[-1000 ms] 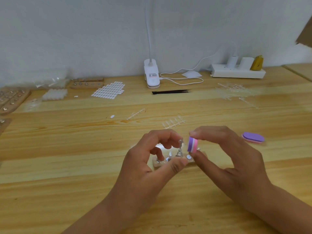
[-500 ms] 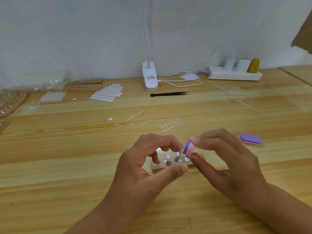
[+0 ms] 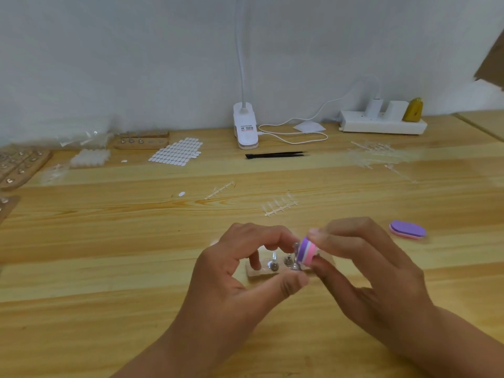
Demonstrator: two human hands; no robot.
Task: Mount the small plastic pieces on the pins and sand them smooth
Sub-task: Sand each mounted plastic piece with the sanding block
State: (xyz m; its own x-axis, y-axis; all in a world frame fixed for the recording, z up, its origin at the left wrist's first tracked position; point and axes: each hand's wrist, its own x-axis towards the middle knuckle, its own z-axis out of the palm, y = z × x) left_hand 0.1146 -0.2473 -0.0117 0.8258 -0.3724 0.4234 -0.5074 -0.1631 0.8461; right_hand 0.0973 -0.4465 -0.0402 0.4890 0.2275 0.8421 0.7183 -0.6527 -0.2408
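A small wooden base (image 3: 255, 272) with several metal pins (image 3: 273, 264) lies on the table in front of me. My left hand (image 3: 234, 279) pinches one pin (image 3: 295, 264) between forefinger and thumb, above the base. My right hand (image 3: 365, 271) pinches a purple-and-pink sanding block (image 3: 306, 252) and holds its face against the top of that pin. A clear plastic piece on the pin is barely visible behind the block.
A second purple sanding block (image 3: 408, 229) lies to the right. Clear plastic sprues (image 3: 279, 205) lie beyond my hands, more at the right rear (image 3: 377, 154). Black tweezers (image 3: 276, 155), a lamp clamp (image 3: 245, 129), a power strip (image 3: 381, 125), a white sticker sheet (image 3: 177, 154) and wooden pin holders (image 3: 141, 141) line the back.
The sanding block has slid down and slightly left against the pin top, tilting as it moves. My left hand keeps its pinch on the pin.
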